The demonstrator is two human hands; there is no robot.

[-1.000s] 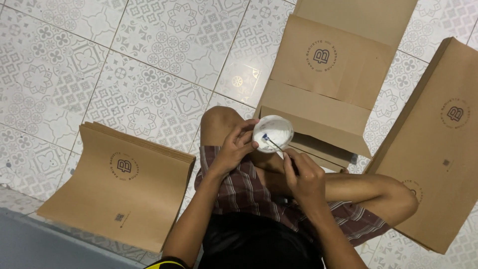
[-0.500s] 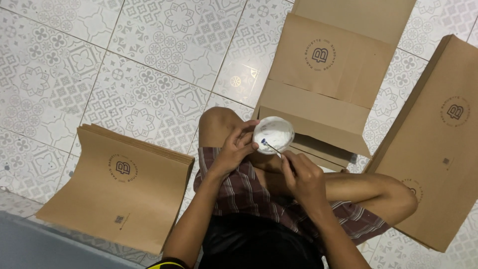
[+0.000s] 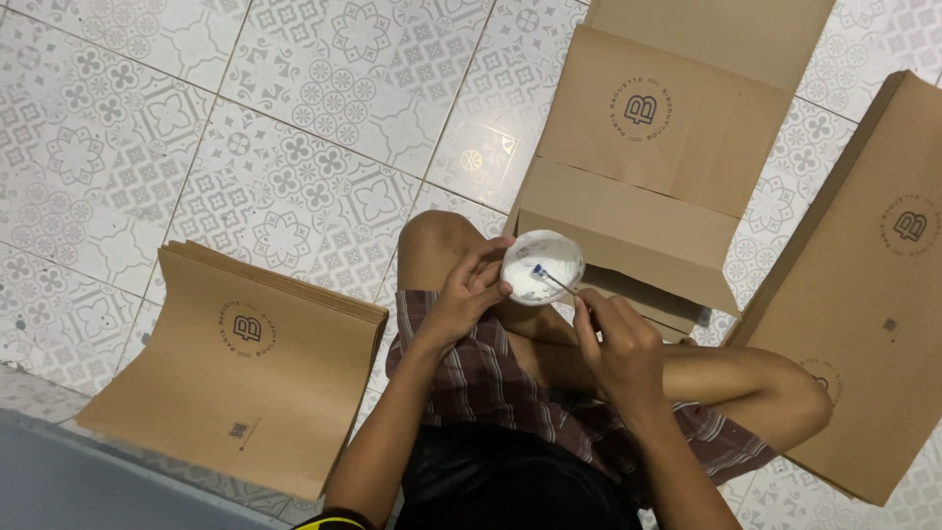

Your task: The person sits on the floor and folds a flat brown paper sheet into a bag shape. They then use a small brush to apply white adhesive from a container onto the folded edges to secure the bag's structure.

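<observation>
A: Centre of the frame now. Your left hand (image 3: 469,299) is curled around the small white bowl (image 3: 543,266), fingers wrapped on its near rim, holding it above your knee.

B: And your right hand (image 3: 620,345) has its fingers pinched shut on a thin brush (image 3: 555,282), the blue tip dipped into the white paste in the bowl.

A: So I'd call this the loading step: you're picking up glue on the brush, not spreading it yet.

B: Agreed. The opened paper bag (image 3: 648,186) lies flat just beyond the bowl, upper right of centre, its folded flap facing you. By my reckoning, the next move calls for lifting the brush clear without dripping and running it along that flap.

A: A stack of flat bags (image 3: 240,378) sits lower left, and another stack (image 3: 868,294) runs down the right edge, both on the patterned tile floor (image 3: 196,118).

B: Compared with a second ago? Very little. The bowl has stayed in the same spot, and your right hand has shifted only slightly, the brush tip working inside the bowl.
</observation>
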